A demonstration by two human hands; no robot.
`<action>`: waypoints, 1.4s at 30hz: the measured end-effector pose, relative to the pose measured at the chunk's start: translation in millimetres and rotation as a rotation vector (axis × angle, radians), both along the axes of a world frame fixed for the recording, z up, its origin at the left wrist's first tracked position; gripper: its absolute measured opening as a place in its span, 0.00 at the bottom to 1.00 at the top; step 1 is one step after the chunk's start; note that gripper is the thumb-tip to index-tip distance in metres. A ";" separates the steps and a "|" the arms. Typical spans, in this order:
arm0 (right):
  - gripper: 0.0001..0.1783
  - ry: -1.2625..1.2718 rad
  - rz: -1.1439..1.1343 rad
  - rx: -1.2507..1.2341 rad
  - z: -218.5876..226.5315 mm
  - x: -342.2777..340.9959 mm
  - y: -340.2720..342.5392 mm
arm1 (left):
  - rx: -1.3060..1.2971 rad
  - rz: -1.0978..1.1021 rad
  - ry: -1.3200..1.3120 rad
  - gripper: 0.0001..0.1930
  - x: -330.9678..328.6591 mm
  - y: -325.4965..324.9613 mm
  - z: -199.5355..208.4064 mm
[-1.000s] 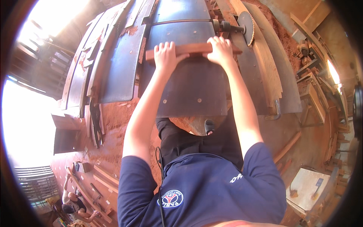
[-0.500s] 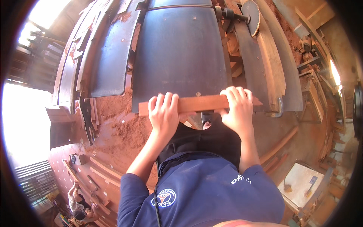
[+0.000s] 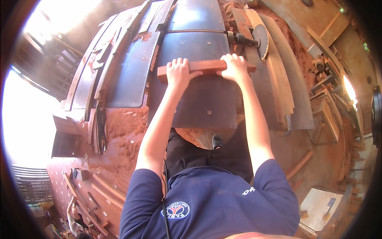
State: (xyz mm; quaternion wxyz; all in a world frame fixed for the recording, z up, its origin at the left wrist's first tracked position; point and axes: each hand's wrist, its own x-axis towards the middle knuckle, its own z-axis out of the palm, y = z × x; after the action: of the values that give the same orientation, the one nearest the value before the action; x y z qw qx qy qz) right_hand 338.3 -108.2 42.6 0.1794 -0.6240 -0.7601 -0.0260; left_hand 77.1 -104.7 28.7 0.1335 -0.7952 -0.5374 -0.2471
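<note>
A short reddish-brown wooden board point(image 3: 207, 66) lies crosswise between my two hands, over a dark metal machine table point(image 3: 191, 107). My left hand point(image 3: 179, 74) is wrapped round the board near its left end, fingers over the far side and thumb along the near side. My right hand point(image 3: 235, 68) grips it near its right end, which tapers to a point. Whether the board rests on the metal or hangs just above it, I cannot tell. Beyond my right hand, a toothed circular saw blade point(image 3: 261, 42) sits on a shaft at the table's right side.
Left of the table runs a second metal plate point(image 3: 133, 73) with wood strips beside it. Sawdust point(image 3: 123, 127) covers the floor at left. Lumber point(image 3: 328, 123) is stacked at right, near a pale flat-topped box point(image 3: 320, 209). Another person point(image 3: 75, 217) is at the lower left.
Both my hands have moved the board forward, from the table's near edge to over the middle of its surface. My arms are now stretched out further.
</note>
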 end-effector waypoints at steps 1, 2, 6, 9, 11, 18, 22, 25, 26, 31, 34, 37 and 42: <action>0.30 0.017 -0.002 -0.011 2.1 -2.1 -22.3 | 0.003 -0.022 -0.011 0.36 -1.2 -16.6 -0.2; 0.28 0.019 0.005 -0.006 5.0 -3.7 -48.0 | 0.005 -0.046 -0.022 0.36 -2.3 -37.2 0.7; 0.31 0.097 -0.005 0.068 19.4 -26.8 -178.1 | -0.052 -0.125 -0.075 0.34 -16.1 -143.1 17.3; 0.32 0.120 -0.047 0.018 26.8 -42.2 -246.1 | -0.104 -0.116 -0.060 0.37 -27.7 -206.4 21.3; 0.31 0.164 -0.063 0.001 29.2 -43.3 -252.9 | -0.097 -0.099 -0.049 0.37 -26.5 -218.1 20.5; 0.26 0.131 0.015 0.189 6.6 -20.8 -111.8 | 0.020 -0.098 -0.074 0.33 -13.3 -87.9 13.1; 0.27 0.044 0.052 0.179 2.2 -16.3 16.1 | 0.145 0.009 -0.026 0.35 -10.7 24.4 -2.8; 0.26 0.066 0.030 0.130 -1.1 -13.9 43.3 | 0.119 0.036 0.007 0.36 -7.5 42.7 -7.3; 0.25 0.110 0.071 0.164 -5.4 -22.7 37.6 | 0.094 0.059 -0.011 0.37 -16.6 34.0 -9.0; 0.25 0.174 0.115 0.305 -4.0 -18.8 -73.1 | 0.044 0.022 -0.064 0.40 -10.0 -70.5 -4.5; 0.28 0.160 0.053 0.237 11.4 -33.8 -167.4 | -0.018 -0.002 -0.086 0.41 -17.9 -157.3 7.2; 0.32 0.122 -0.066 0.226 15.0 -40.0 -232.5 | -0.027 0.004 -0.050 0.41 -19.3 -214.5 -0.7; 0.30 0.157 0.081 0.071 23.6 -26.5 -204.5 | -0.047 -0.086 -0.064 0.37 -20.5 -168.9 6.7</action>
State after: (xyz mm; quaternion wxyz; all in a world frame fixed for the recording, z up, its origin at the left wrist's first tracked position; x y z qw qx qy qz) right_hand 311.7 -312.7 66.2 0.2616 -0.5862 -0.7668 0.0033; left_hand 56.6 -273.6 35.4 0.0870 -0.8121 -0.5123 -0.2653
